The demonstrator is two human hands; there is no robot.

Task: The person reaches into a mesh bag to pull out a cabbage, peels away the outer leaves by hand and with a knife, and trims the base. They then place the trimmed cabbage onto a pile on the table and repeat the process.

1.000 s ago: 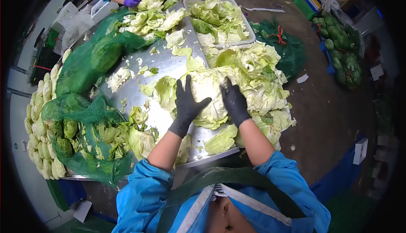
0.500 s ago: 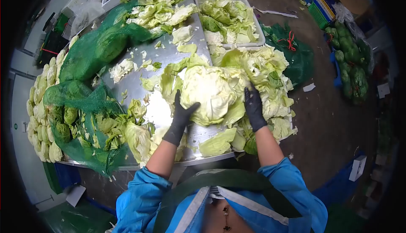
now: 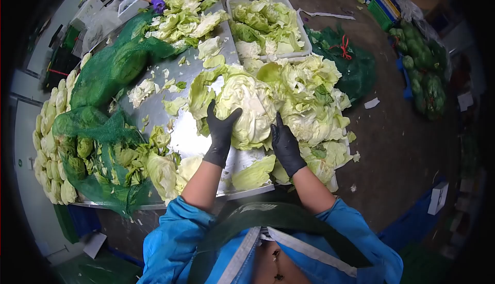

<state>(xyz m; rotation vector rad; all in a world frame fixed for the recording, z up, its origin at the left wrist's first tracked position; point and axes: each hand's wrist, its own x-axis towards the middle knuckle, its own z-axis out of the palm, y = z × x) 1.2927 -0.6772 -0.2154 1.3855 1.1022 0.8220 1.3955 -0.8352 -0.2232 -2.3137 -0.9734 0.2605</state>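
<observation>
A pale green cabbage (image 3: 250,106) with ruffled outer leaves sits over the metal table, between my two black-gloved hands. My left hand (image 3: 221,132) grips its left side, thumb on top and fingers against the edge. On the lower right, my right hand (image 3: 287,147) presses its fingers to the cabbage; part of their contact is hidden. Loose leaves (image 3: 312,101) are heaped just right of the cabbage. A single flat leaf (image 3: 253,174) lies below it, near the table edge.
A white crate (image 3: 304,31) full of leaves stands beyond the heap. Green net sacks of cabbages (image 3: 111,75) cover the table's left, beside stacked cabbages (image 3: 49,145). Across the metal table (image 3: 178,72), a person's purple-gloved hand (image 3: 158,4) is at another leaf pile.
My right hand has moved left and inward, nearer my left hand. The cabbage has turned and shows a more compact, ruffled face. The camera view has shifted slightly.
</observation>
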